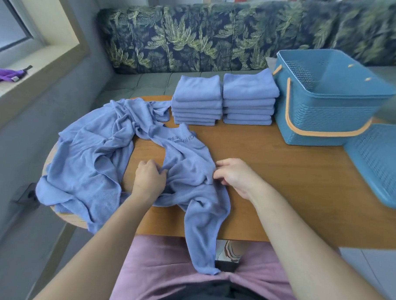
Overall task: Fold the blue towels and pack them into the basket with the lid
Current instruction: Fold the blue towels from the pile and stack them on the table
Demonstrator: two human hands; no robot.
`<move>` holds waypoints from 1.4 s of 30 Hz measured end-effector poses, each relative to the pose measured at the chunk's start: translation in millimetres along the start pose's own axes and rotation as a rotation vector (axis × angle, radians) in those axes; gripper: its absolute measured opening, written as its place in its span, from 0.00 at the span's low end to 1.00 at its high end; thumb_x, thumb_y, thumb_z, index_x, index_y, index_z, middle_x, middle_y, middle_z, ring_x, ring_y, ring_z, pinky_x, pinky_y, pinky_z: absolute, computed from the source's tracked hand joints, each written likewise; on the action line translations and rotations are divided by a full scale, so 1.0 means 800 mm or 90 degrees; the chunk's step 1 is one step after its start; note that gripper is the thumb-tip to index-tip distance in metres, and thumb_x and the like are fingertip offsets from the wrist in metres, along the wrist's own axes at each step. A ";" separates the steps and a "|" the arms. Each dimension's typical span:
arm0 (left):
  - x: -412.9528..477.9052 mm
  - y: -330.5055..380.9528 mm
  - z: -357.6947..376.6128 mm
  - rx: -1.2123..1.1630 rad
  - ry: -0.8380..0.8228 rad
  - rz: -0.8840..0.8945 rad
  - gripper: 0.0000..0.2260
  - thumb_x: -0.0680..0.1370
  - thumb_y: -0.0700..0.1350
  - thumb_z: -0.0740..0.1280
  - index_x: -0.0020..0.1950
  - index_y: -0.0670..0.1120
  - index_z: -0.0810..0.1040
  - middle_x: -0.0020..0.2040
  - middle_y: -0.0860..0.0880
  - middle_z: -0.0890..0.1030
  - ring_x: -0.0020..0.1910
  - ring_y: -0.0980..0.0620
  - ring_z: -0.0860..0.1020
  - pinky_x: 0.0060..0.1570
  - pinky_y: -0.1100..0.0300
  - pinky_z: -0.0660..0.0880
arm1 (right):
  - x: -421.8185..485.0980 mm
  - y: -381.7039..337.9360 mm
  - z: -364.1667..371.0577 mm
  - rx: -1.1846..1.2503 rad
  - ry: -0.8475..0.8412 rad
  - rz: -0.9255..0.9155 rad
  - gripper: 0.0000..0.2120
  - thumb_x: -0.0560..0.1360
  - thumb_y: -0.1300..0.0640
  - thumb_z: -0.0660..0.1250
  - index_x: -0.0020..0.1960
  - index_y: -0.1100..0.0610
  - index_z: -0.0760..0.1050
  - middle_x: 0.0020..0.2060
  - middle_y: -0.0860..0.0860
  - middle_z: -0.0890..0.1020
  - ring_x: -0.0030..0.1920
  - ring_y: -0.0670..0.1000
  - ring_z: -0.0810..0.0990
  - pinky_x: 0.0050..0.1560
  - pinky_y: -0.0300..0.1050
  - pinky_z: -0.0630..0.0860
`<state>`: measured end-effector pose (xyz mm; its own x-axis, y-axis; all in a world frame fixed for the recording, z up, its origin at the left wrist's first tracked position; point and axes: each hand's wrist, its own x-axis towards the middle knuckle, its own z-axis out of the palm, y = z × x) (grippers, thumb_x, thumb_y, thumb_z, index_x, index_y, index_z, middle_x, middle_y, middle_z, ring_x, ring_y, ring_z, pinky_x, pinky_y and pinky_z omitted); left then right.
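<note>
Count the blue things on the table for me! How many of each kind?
Folded towel stacks: 2
Crumpled towel heap: 1 (too tangled to count the towels inside)
Loose towel with lettering: 1
Basket: 1
Lid: 1
Total: 6

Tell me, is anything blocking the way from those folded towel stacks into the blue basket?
Nothing visible does. The basket stands open right beside the folded towel stacks; its lid lies on the table apart, and the orange handle hangs down its side, off the opening.
</note>
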<state>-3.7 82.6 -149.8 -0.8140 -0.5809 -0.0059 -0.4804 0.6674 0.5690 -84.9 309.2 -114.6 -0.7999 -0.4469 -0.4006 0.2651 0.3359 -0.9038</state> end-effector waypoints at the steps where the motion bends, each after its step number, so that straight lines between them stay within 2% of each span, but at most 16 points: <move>1: 0.000 0.002 -0.003 0.005 -0.008 0.006 0.06 0.78 0.45 0.68 0.49 0.43 0.75 0.51 0.44 0.73 0.52 0.40 0.75 0.54 0.51 0.71 | -0.007 0.001 -0.003 -0.042 -0.009 0.003 0.21 0.60 0.60 0.68 0.51 0.67 0.81 0.39 0.56 0.80 0.39 0.51 0.73 0.35 0.41 0.67; 3: 0.000 0.004 -0.007 -0.006 -0.020 0.012 0.07 0.78 0.47 0.66 0.44 0.45 0.72 0.47 0.46 0.75 0.47 0.40 0.77 0.47 0.52 0.73 | -0.021 0.001 -0.011 -0.096 -0.001 0.012 0.09 0.63 0.61 0.70 0.41 0.65 0.78 0.33 0.55 0.73 0.36 0.52 0.69 0.33 0.43 0.63; 5: -0.001 0.009 -0.013 -0.086 -0.014 -0.004 0.07 0.79 0.48 0.65 0.45 0.46 0.72 0.42 0.48 0.77 0.43 0.43 0.77 0.41 0.53 0.72 | -0.029 -0.002 -0.022 -0.102 0.023 0.009 0.03 0.70 0.63 0.70 0.40 0.60 0.76 0.30 0.54 0.71 0.32 0.50 0.66 0.31 0.42 0.60; 9: -0.001 0.032 -0.047 -0.430 -0.014 -0.066 0.09 0.79 0.51 0.68 0.44 0.48 0.72 0.38 0.50 0.75 0.37 0.50 0.72 0.36 0.56 0.68 | -0.044 -0.020 -0.053 -0.034 0.102 -0.062 0.05 0.77 0.60 0.69 0.43 0.57 0.78 0.38 0.50 0.80 0.39 0.48 0.75 0.38 0.42 0.67; 12: 0.006 0.041 -0.085 -0.704 -0.074 -0.078 0.10 0.78 0.49 0.70 0.41 0.50 0.71 0.35 0.50 0.74 0.34 0.51 0.72 0.33 0.57 0.68 | -0.053 -0.042 -0.077 0.041 0.174 -0.118 0.10 0.79 0.53 0.70 0.49 0.61 0.81 0.47 0.51 0.86 0.49 0.53 0.84 0.50 0.51 0.77; 14: 0.009 0.049 -0.108 -0.784 -0.084 -0.059 0.12 0.78 0.47 0.71 0.39 0.50 0.71 0.35 0.50 0.75 0.35 0.51 0.74 0.33 0.57 0.69 | -0.062 -0.060 -0.092 0.063 0.226 -0.151 0.11 0.79 0.54 0.70 0.47 0.63 0.80 0.45 0.55 0.85 0.45 0.56 0.83 0.49 0.52 0.78; 18: 0.019 0.086 -0.152 -0.847 -0.115 0.018 0.15 0.78 0.44 0.70 0.36 0.49 0.68 0.34 0.49 0.73 0.35 0.51 0.74 0.37 0.58 0.71 | -0.078 -0.107 -0.109 0.100 0.274 -0.209 0.10 0.79 0.56 0.70 0.40 0.56 0.75 0.43 0.57 0.82 0.43 0.54 0.80 0.50 0.54 0.79; 21: 0.027 0.125 -0.182 -0.915 -0.168 0.020 0.08 0.80 0.43 0.68 0.43 0.46 0.74 0.43 0.47 0.78 0.42 0.52 0.79 0.50 0.60 0.77 | -0.084 -0.149 -0.124 0.133 0.328 -0.267 0.14 0.73 0.50 0.74 0.43 0.54 0.70 0.47 0.55 0.78 0.46 0.55 0.78 0.51 0.58 0.79; 23: 0.035 0.147 -0.203 -0.953 -0.180 0.026 0.04 0.81 0.42 0.66 0.47 0.43 0.77 0.48 0.46 0.82 0.46 0.52 0.82 0.55 0.60 0.78 | -0.085 -0.177 -0.137 0.145 0.352 -0.299 0.14 0.68 0.46 0.74 0.47 0.51 0.74 0.51 0.53 0.82 0.50 0.56 0.81 0.53 0.60 0.80; 25: 0.043 0.167 -0.221 -0.956 -0.173 0.053 0.05 0.80 0.41 0.67 0.54 0.40 0.79 0.53 0.44 0.83 0.53 0.49 0.82 0.58 0.56 0.78 | -0.090 -0.206 -0.146 0.162 0.333 -0.338 0.07 0.72 0.51 0.74 0.48 0.50 0.79 0.49 0.52 0.83 0.48 0.55 0.81 0.45 0.51 0.79; 26: 0.043 0.178 -0.229 -0.944 -0.165 0.071 0.05 0.80 0.40 0.68 0.54 0.41 0.79 0.53 0.44 0.83 0.53 0.49 0.81 0.58 0.54 0.78 | -0.097 -0.219 -0.149 0.173 0.310 -0.352 0.02 0.75 0.56 0.73 0.47 0.51 0.80 0.47 0.52 0.83 0.46 0.54 0.79 0.43 0.48 0.77; 28: 0.038 0.198 -0.245 -0.908 -0.121 0.094 0.03 0.80 0.38 0.67 0.52 0.45 0.79 0.48 0.48 0.82 0.50 0.51 0.80 0.55 0.56 0.78 | -0.102 -0.241 -0.161 0.170 0.282 -0.379 0.06 0.78 0.62 0.69 0.48 0.53 0.82 0.47 0.54 0.84 0.45 0.54 0.78 0.42 0.48 0.73; 30: 0.033 0.215 -0.257 -0.899 -0.078 0.098 0.09 0.80 0.36 0.67 0.58 0.44 0.77 0.50 0.49 0.82 0.49 0.54 0.81 0.51 0.61 0.79 | -0.108 -0.255 -0.172 0.146 0.278 -0.408 0.09 0.79 0.65 0.68 0.49 0.53 0.83 0.52 0.56 0.85 0.48 0.54 0.80 0.45 0.48 0.74; 33: 0.030 0.225 -0.268 -0.918 -0.095 0.097 0.14 0.79 0.35 0.66 0.64 0.44 0.76 0.55 0.47 0.82 0.49 0.54 0.82 0.49 0.64 0.79 | -0.114 -0.263 -0.185 0.124 0.272 -0.413 0.12 0.79 0.67 0.66 0.52 0.53 0.84 0.56 0.56 0.84 0.54 0.53 0.82 0.46 0.44 0.78; 38: 0.019 0.225 -0.274 -0.958 -0.128 0.086 0.10 0.79 0.38 0.68 0.59 0.47 0.80 0.39 0.48 0.85 0.39 0.52 0.81 0.49 0.60 0.78 | -0.127 -0.259 -0.191 0.078 0.315 -0.426 0.09 0.80 0.62 0.67 0.52 0.51 0.84 0.53 0.54 0.85 0.53 0.57 0.84 0.51 0.53 0.83; 42: 0.017 0.210 -0.276 -0.930 -0.096 0.148 0.11 0.78 0.35 0.68 0.57 0.47 0.80 0.55 0.45 0.81 0.51 0.49 0.78 0.61 0.54 0.73 | -0.153 -0.251 -0.194 -0.003 0.347 -0.451 0.06 0.80 0.57 0.68 0.51 0.49 0.84 0.53 0.53 0.85 0.52 0.57 0.85 0.49 0.52 0.84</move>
<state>-23.5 83.4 127.5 -0.8942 -0.4154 0.1672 0.3315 -0.3632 0.8708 -123.7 425.1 139.2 -0.9200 -0.0952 0.3801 -0.3902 0.1341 -0.9109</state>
